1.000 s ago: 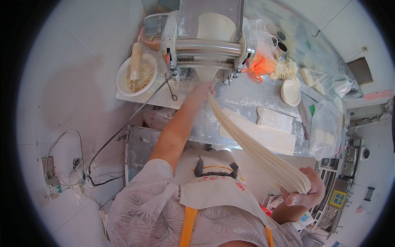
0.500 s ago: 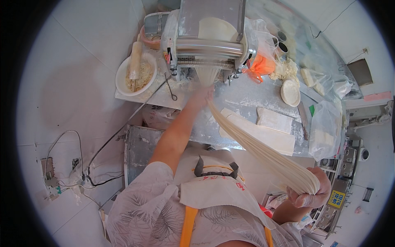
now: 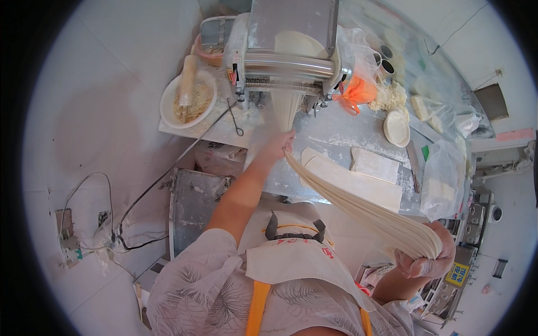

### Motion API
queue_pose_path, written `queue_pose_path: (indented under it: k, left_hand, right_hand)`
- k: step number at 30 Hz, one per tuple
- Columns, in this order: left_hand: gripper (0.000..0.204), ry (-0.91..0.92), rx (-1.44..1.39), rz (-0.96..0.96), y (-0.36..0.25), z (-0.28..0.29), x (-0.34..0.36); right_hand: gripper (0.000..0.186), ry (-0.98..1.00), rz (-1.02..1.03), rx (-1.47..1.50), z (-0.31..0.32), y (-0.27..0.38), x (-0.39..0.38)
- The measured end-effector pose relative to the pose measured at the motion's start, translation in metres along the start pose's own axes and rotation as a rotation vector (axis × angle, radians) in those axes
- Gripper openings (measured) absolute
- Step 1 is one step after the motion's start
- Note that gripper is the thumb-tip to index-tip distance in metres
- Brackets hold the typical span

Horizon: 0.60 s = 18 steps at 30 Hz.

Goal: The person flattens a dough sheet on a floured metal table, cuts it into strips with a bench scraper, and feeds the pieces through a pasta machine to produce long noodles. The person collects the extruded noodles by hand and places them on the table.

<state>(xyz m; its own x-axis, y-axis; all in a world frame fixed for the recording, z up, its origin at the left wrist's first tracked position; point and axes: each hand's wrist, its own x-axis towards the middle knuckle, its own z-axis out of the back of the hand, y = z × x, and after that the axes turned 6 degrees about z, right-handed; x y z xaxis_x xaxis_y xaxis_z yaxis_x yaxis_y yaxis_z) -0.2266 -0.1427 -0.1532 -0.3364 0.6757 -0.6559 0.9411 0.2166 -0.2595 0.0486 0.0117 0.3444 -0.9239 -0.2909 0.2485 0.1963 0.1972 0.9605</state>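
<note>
A noodle machine [image 3: 291, 64] with shiny rollers stands at the far side of the table, a dough sheet [image 3: 300, 42] lying on its feed plate. Fresh noodles [image 3: 358, 208] come out below its cutter and run in a long bundle toward my right side. Just under the machine's outlet, my left hand [image 3: 280, 144] is closed around the strands. My right hand [image 3: 428, 255] grips the looped end of the bundle, held out beyond the table's near edge. Between the two hands the noodles hang in a slight sag.
Folded dough sheets [image 3: 374, 165] lie on the floured metal table [image 3: 336, 130]. A white bowl [image 3: 165, 106] with a rolling pin [image 3: 188, 78] across it stands left, near scissors [image 3: 235, 119]. Right are a small flour bowl [image 3: 397, 130], a long knife [image 3: 413, 162] and plastic bags [image 3: 440, 179].
My left hand has drawn slightly down from the machine's outlet, with more noodle length showing above it. My right hand has shifted little, still holding the looped end.
</note>
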Motion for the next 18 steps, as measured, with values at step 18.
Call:
queue_pose_path:
  k: [18]
  left_hand:
    - [0.032, 0.027, 0.041, 0.123, 0.043, 0.015, -0.026]
  right_hand:
    - [0.032, -0.142, -0.117, 0.143, -0.001, 0.005, 0.012]
